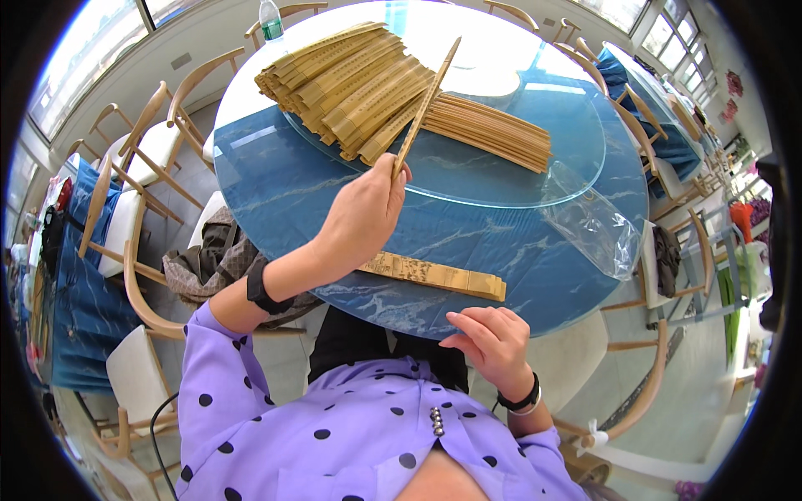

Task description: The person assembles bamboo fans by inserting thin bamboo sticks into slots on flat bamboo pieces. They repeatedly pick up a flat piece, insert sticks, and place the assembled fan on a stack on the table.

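My left hand (363,213) is closed around the lower end of a slim paper-sleeved chopstick packet (430,100), which slants up and away over the table. Behind it, a fanned pile of brown printed chopstick packets (347,88) lies on the glass turntable. A bundle of bare wooden chopsticks (493,132) rests to the right of that pile. Close to me is a flat stack of brown paper sleeves (439,275), near the table's front edge. My right hand (493,338) hovers by that edge, nearest the stack, fingers loosely bent and apart, with nothing visible in them.
A crumpled clear plastic bag (593,221) lies at the right of the blue marbled round table (276,188). A water bottle (270,21) stands at the far left. Wooden chairs (138,367) surround the table, one with a checked cloth item (209,263) at my left.
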The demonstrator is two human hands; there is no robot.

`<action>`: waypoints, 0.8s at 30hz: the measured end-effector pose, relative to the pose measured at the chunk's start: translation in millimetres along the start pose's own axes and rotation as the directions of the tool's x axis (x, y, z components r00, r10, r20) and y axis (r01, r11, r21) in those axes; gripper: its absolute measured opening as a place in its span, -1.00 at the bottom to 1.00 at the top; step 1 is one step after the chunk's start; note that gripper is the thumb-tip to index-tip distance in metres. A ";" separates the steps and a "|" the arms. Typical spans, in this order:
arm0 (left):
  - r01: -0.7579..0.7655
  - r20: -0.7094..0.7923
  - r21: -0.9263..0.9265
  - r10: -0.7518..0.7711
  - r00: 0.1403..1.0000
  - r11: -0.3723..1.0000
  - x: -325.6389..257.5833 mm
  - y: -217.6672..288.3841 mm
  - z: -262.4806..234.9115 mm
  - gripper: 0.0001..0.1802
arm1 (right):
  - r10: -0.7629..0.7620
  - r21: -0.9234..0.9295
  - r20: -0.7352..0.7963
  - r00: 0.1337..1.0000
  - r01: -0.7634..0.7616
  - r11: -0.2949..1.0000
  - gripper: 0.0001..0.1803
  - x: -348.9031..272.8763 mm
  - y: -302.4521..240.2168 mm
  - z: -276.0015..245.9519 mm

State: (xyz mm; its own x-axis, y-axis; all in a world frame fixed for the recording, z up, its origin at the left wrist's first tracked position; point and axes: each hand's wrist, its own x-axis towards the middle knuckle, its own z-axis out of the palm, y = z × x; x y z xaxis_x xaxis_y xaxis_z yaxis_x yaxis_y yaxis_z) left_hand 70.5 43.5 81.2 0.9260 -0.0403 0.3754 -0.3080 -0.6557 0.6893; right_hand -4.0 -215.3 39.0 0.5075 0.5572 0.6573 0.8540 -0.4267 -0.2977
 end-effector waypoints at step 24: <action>-0.159 -0.012 0.844 0.314 0.949 0.512 133.2 -123.0 -22.8 -0.46 | 0.146 -0.130 0.153 0.977 -0.126 0.983 -0.78 4.9 48.3 -25.2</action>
State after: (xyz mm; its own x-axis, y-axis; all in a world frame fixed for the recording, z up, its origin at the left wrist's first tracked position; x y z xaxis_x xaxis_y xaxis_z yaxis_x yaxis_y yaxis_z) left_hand 226.8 136.0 60.6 0.7795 -0.2354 0.5804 -0.1206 -0.9658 -0.2297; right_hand 36.8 -251.1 45.3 0.6382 0.5913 0.4930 0.7607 -0.5828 -0.2858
